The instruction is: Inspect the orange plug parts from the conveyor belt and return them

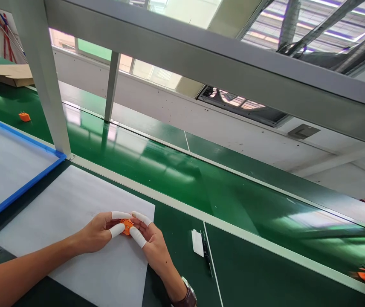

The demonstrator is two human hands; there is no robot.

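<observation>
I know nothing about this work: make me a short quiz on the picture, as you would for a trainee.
1. True or false: only the left hand touches the small orange plastic-looking piece.
2. On which side is the brown-strapped wristwatch worn: A) left; B) right?
3. Fill in above or below: the flat, rectangular white sheet lies ___ the piece.

Key:
1. False; left hand and right hand both do.
2. B.
3. Below.

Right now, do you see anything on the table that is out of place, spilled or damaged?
I see nothing spilled or damaged. Slightly odd, perhaps, is the loose orange piece beyond the blue-edged tray: it lies apart from the similar orange item held by the left hand and right hand.
</observation>
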